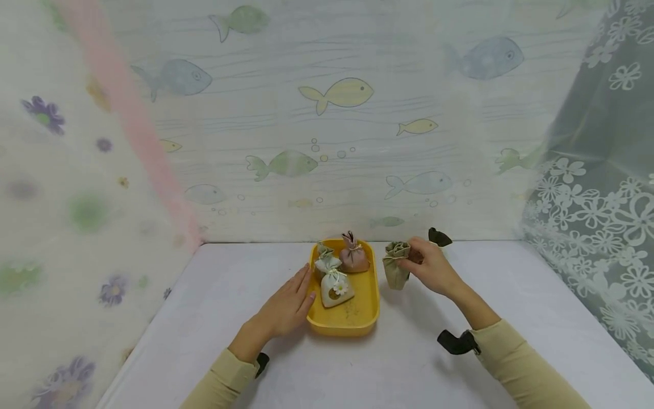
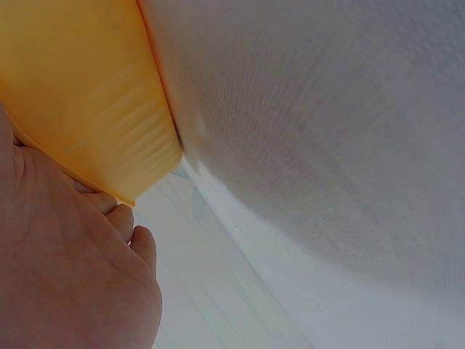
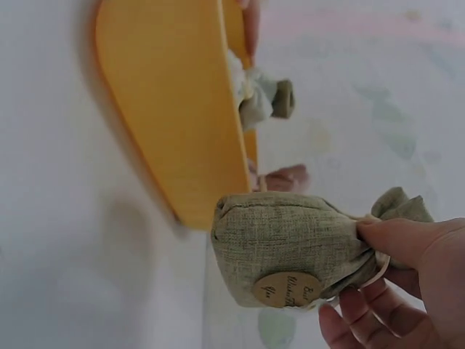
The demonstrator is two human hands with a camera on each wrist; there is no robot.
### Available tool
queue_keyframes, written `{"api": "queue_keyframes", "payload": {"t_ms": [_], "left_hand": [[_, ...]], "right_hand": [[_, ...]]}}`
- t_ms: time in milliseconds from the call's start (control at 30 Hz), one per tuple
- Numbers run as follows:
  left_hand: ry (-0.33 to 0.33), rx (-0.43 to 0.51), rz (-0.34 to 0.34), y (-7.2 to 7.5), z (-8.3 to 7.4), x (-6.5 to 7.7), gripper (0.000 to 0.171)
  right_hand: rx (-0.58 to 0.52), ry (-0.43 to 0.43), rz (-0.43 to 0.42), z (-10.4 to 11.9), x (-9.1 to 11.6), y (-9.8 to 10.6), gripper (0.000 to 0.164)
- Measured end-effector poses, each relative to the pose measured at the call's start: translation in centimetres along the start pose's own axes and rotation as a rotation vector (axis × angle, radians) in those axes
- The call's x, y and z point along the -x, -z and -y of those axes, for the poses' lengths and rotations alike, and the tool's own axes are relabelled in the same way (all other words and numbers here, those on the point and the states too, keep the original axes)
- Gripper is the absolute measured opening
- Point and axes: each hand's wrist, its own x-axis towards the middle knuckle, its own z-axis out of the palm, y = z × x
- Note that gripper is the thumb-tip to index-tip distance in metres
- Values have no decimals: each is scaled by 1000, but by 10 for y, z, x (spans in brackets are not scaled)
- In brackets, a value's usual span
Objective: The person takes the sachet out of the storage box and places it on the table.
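Note:
A yellow plastic tray (image 1: 361,309) stands on the table with small cloth drawstring pouches in it. A pale pouch with a white flower (image 1: 331,294) lies in front, a greenish pouch top (image 1: 324,250) shows behind it, and a mauve pouch (image 1: 355,259) sits at the back right. My left hand (image 1: 283,307) rests along the tray's left rim, fingers fairly straight. Just right of the tray, my right hand (image 1: 431,267) pinches an olive-green pouch (image 3: 283,236) by its tied neck. That pouch carries a round brown tag (image 3: 287,289) with lettering.
A dark pouch top (image 1: 439,237) shows behind my right hand, its lower part hidden. White cloth covers the table (image 1: 388,375). A fish-patterned curtain (image 1: 357,142) hangs at the back, with a floral sheet (image 1: 76,216) on the left and a lace-patterned one (image 1: 603,216) on the right.

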Motion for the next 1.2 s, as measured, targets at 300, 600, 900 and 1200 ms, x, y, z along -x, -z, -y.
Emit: {"api": "queue_keyframes", "payload": {"t_ms": [300, 600, 900, 1200], "left_hand": [[-2, -5, 1, 0, 0, 0, 66], [-18, -8, -9, 1, 1, 1, 67], [-17, 12, -16, 1, -1, 1, 66], [-12, -9, -13, 0, 2, 0, 66]], "right_hand": [[28, -55, -19, -24, -4, 5, 10], [84, -91, -48, -42, -17, 1, 14], [84, -146, -44, -57, -22, -6, 20], [99, -170, -83, -63, -25, -12, 18]]}}
